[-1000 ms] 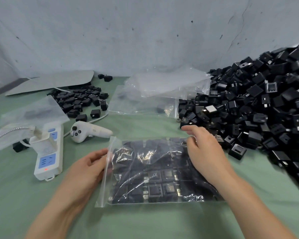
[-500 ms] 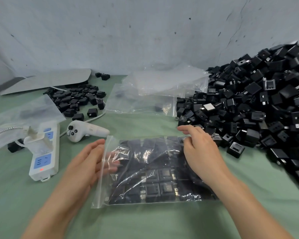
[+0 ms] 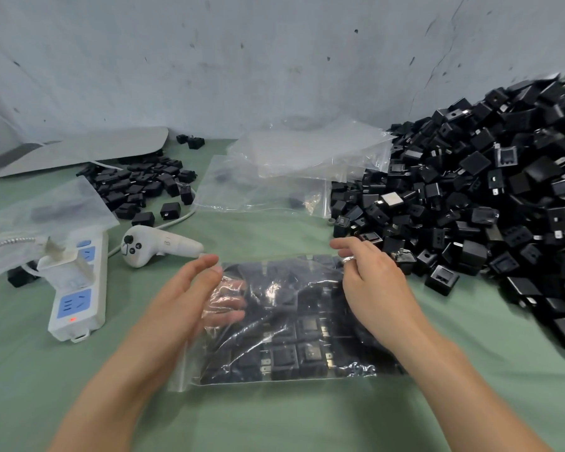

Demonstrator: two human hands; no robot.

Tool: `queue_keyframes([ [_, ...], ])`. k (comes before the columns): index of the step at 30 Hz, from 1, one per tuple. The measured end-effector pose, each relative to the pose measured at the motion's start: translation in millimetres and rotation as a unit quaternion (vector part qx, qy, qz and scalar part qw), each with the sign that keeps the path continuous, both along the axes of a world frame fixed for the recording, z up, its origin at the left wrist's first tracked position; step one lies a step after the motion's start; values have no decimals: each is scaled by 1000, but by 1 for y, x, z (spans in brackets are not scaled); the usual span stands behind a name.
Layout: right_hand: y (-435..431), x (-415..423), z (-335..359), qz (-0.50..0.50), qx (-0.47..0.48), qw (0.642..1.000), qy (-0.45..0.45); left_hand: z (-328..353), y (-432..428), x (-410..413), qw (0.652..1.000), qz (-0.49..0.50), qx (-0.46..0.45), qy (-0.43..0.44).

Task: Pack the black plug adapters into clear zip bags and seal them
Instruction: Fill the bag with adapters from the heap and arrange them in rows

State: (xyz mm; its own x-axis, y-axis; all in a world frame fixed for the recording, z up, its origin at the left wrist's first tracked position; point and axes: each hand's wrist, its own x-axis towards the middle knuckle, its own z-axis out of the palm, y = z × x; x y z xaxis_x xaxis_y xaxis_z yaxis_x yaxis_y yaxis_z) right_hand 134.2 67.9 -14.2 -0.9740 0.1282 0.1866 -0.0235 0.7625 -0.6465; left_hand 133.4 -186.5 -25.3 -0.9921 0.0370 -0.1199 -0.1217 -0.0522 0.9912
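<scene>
Sliding in from the bag's left edge, the left hand (image 3: 180, 308) now has its lower fingers (image 3: 227, 300) showing through the plastic, and the right hand (image 3: 375, 295) has closed on the far right corner. The clear zip bag (image 3: 242, 360) lies flat on the green counter (image 3: 274, 419) in front of the person, filled with black plug adapters (image 3: 284, 357) in rough rows, its open end toward the left. The left grip is loose: the fingers are nearly straight and blurred, and it cannot be told whether they lie inside the bag or beneath it. The right grip is tight, with thumb and curled fingers pinching crumpled plastic at the corner while the forefinger points left. Both forearms reach in from the near edge.

Just right of the right hand a large heap of adapters (image 3: 470, 197) slopes up against the wall (image 3: 274, 60), one loose adapter (image 3: 441, 280) at its foot. Behind the bag lie spare clear bags (image 3: 294, 171). To the left are a white controller (image 3: 157, 246), a white power strip (image 3: 79, 288) with a plug in it, and a smaller pile (image 3: 144, 187) of adapters.
</scene>
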Motion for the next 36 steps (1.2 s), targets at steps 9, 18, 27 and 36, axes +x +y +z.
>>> queue_keyframes([
  [9,4,1,2,-1,-10,1000,-6,6,1,-2,996,-15,85,-11],
  [18,19,0,7,-46,-13,999,23,11,-5,1,996,26,82,-26],
  [27,69,-1,-5,-212,126,968,-46,9,-32,-5,976,180,116,-35],
  [36,71,4,-11,-132,196,969,-76,10,-30,-7,974,190,119,-36],
])
